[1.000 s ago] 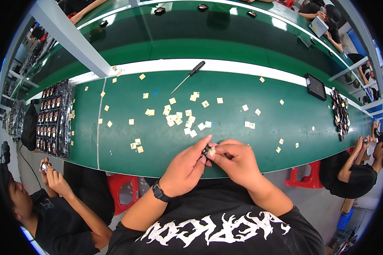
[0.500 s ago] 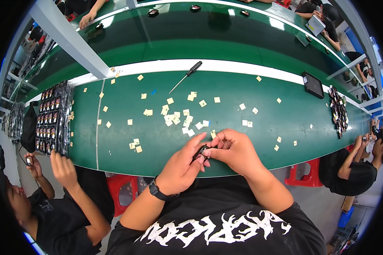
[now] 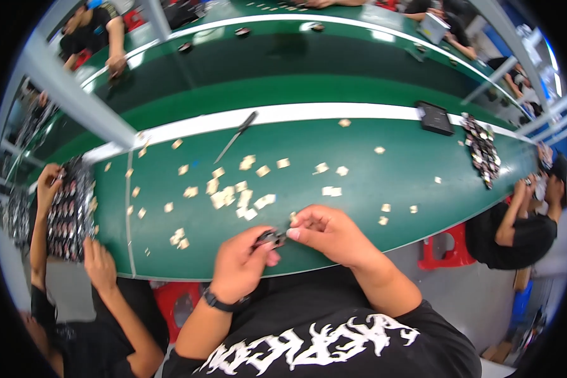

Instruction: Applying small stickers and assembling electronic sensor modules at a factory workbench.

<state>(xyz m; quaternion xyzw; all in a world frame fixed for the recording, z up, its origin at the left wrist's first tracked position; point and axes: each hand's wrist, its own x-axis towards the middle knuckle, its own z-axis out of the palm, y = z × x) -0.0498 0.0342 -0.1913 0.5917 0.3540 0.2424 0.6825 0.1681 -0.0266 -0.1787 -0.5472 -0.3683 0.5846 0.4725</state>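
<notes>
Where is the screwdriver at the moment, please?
In the head view, the screwdriver lies left of centre on the green table, beyond the clustered pale squares, its handle over the white strip.

Worktop (image 3: 397,176): grn sheet, smooth, low sheen. Center strip (image 3: 334,47): dk grn, smooth, v. glossy, mirror-like refl. Edge rail (image 3: 321,113): wht, smooth, satin. Post (image 3: 75,94): gry, smooth, painted-metal look. Held unit (image 3: 269,238): blk, plastic look, shiny spots — blur hides finer finish. Pale slip (image 3: 293,217) & loose squares (image 3: 223,198): paper look, matt. Screwdriver (image 3: 250,118): blk plastic-type handle, slim metal shaft. Open box (image 3: 436,118): blk plastic, mostly matt. Stacked trays (image 3: 79,173): thin plastic, crinkly, high gloss. Stool (image 3: 457,249): red plastic, smooth, slight sheen. Shirt (image 3: 428,353): blk cloth, matt — wht print, flat.
</notes>
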